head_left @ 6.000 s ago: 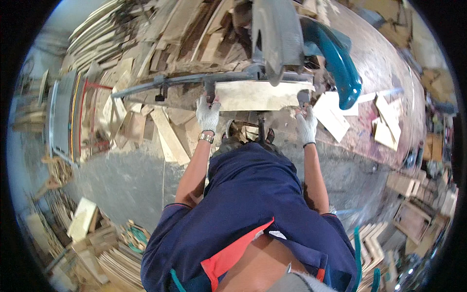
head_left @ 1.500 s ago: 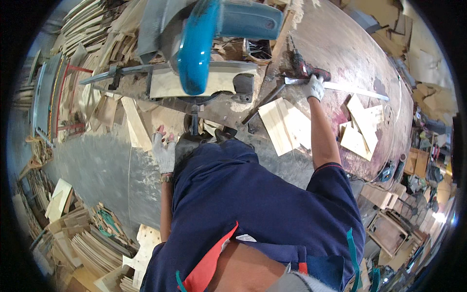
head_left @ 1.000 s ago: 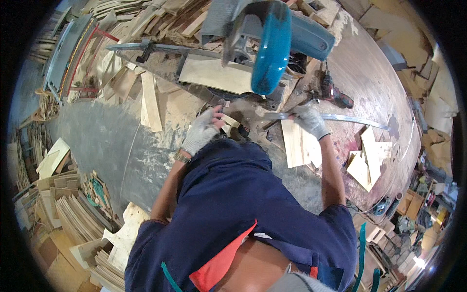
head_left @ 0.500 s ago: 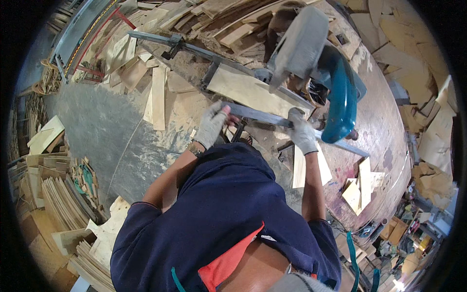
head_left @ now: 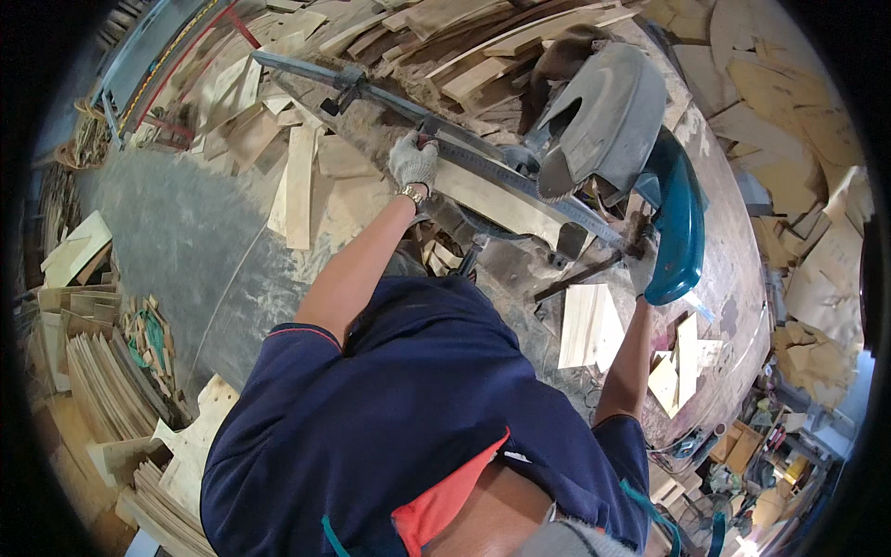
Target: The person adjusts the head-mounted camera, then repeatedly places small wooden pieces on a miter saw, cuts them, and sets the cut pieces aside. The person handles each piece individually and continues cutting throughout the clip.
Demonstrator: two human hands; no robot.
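Observation:
My left hand [head_left: 413, 162], in a white knitted glove, grips a long flat metal bar [head_left: 510, 176] laid diagonally across the saw's fence and pale board [head_left: 464, 190]. My right hand [head_left: 643, 260] is at the bar's right end, closed around it, partly hidden behind the teal saw handle [head_left: 677, 269]. Above the bar stands the saw's grey guard [head_left: 603, 111], with the toothed blade edge showing beneath it. The saw's long blue-grey rail [head_left: 316, 72] runs off to the upper left.
Wooden offcuts [head_left: 483, 65] pile behind the saw. Loose light panels [head_left: 585, 325] and strips lie at the right, more [head_left: 300, 186] at the left. A red and grey rack [head_left: 195, 65] stands at the upper left, stacked boards [head_left: 116, 390] at the lower left.
The metal bar, lifted from the right-hand table, has been carried up and left onto the saw. My left hand moved forward along it. The drill is now hidden behind the saw.

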